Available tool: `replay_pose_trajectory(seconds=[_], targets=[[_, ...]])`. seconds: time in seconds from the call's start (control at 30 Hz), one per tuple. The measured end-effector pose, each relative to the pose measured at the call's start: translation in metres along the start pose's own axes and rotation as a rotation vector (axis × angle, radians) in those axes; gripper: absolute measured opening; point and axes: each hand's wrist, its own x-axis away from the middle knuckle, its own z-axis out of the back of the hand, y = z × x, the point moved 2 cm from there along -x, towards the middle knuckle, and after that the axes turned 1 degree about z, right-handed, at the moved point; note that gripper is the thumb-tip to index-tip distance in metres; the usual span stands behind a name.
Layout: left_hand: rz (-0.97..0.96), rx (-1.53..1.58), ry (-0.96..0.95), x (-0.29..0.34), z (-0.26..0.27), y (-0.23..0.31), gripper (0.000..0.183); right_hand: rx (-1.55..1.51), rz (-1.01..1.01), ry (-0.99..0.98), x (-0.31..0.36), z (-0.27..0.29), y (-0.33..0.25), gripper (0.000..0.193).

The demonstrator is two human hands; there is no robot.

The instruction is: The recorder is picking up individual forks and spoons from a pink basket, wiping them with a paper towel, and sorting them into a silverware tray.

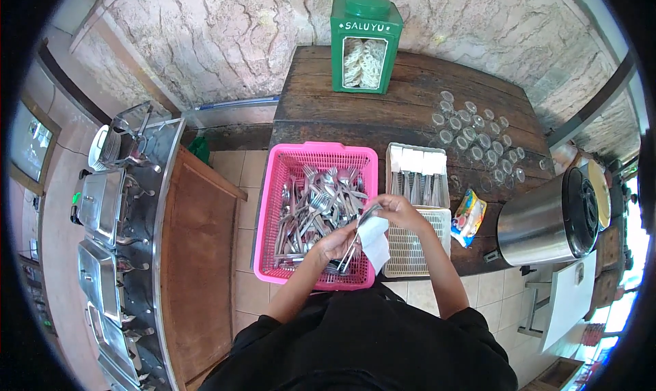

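From my remote seat I have both hands over the near right corner of the pink basket [321, 147], which stands on the left of the dark table [321, 111] and holds a loose heap of cutlery [318, 200]. My left grip [335, 244] is closed around the handles of a few pieces, the held cutlery [349, 254]; I cannot tell how many. My right grip [400, 210] is pinched nearly shut on a white tissue [374, 242], pressed against a rounded metal end between the hands.

I judge the step in hand to be wiping these pieces. The next move seems to call for a firm left hold while the tissue runs along the metal, without letting handles slip. Just right of the basket, the far tray [447, 176] holds aligned cutlery [415, 187] with white paper [413, 161]; the beige near tray [410, 247] adjoins it.
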Motion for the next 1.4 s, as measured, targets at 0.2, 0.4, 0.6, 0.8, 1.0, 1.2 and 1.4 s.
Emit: replay_pose_trajectory(seconds=[0.2, 0.4, 0.6, 0.8, 1.0, 1.2, 1.4], targets=[[-0.125, -0.155, 0.112, 0.016, -0.011, 0.016, 0.027, 0.053, -0.368, -0.041, 0.014, -0.007, 0.019, 0.034], [-0.226, -0.398, 0.301, 0.027, -0.013, 0.023, 0.024, 0.189, -0.492, -0.087, 0.010, -0.008, -0.001, 0.030], [-0.715, -1.108, 0.535, 0.025, -0.014, 0.023, 0.020, 0.337, -0.527, -0.086, 0.009, 0.001, 0.023, 0.029], [-0.815, -1.782, 0.727, 0.034, -0.052, 0.019, 0.018, 0.240, -0.534, -0.043, 0.010, 0.002, 0.023, 0.025], [-0.722, -2.062, 0.766, 0.014, -0.062, 0.000, 0.018, 0.236, -0.448, -0.082, 0.017, 0.012, 0.026, 0.031], [-0.735, -2.036, 0.705, 0.003, -0.082, -0.008, 0.033, -0.066, -0.396, 0.127, 0.035, 0.034, 0.055, 0.030], [-0.914, -1.600, 0.458, -0.021, -0.080, -0.019, 0.047, 0.525, -0.304, 0.192, 0.050, 0.060, 0.046, 0.033]])
